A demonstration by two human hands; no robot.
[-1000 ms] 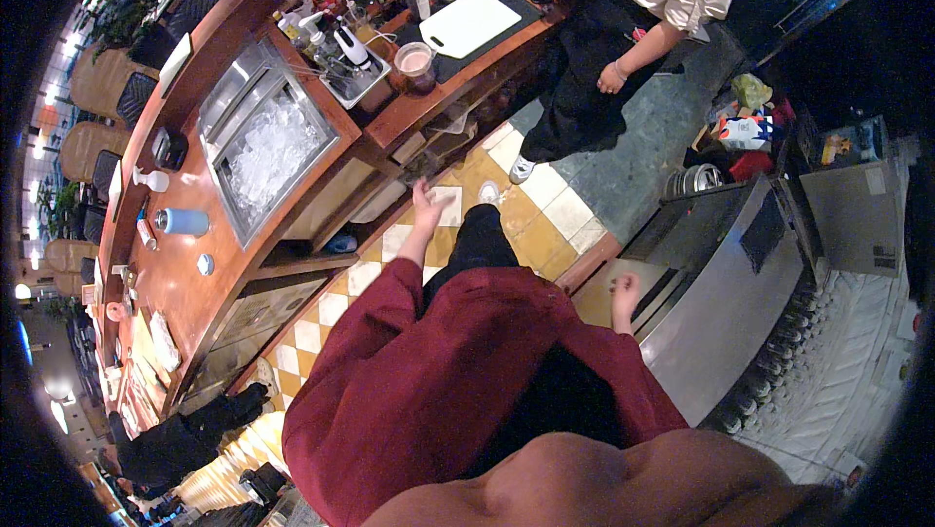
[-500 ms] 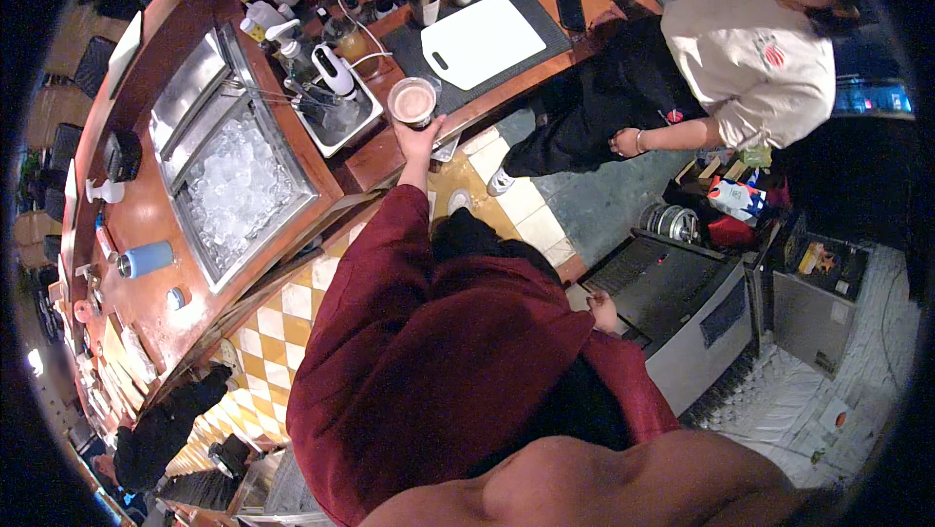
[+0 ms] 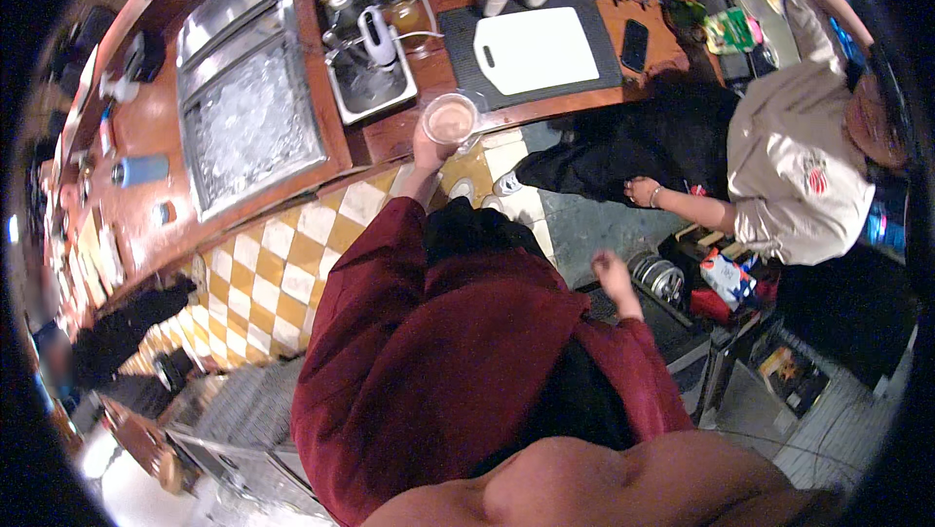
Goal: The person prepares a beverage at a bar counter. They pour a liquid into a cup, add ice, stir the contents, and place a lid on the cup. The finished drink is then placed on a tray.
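A clear cup [image 3: 451, 119] of brown drink with a pale, foamy top is in my left hand [image 3: 426, 150], whose fingers wrap its near side. The cup is upright beside the counter's front edge, just short of a dark bar mat [image 3: 467, 65] with a white cutting board [image 3: 538, 48] on it. My right hand [image 3: 614, 279] hangs over the floor to the right, near some round metal parts [image 3: 658, 279]. No object shows in it, and its fingers are too blurred to read.
An ice bin [image 3: 255, 130] and a small metal sink [image 3: 372, 94] with a white hand-held appliance [image 3: 377, 38] line the wooden counter. A phone [image 3: 634, 44] lies right of the mat. A co-worker in a light shirt [image 3: 789, 147] stands at the right.
My view has shifted leftward and turned, so the counter sits higher and further right. My right hand has risen away from the dark-topped unit. The cup stays in my left hand.
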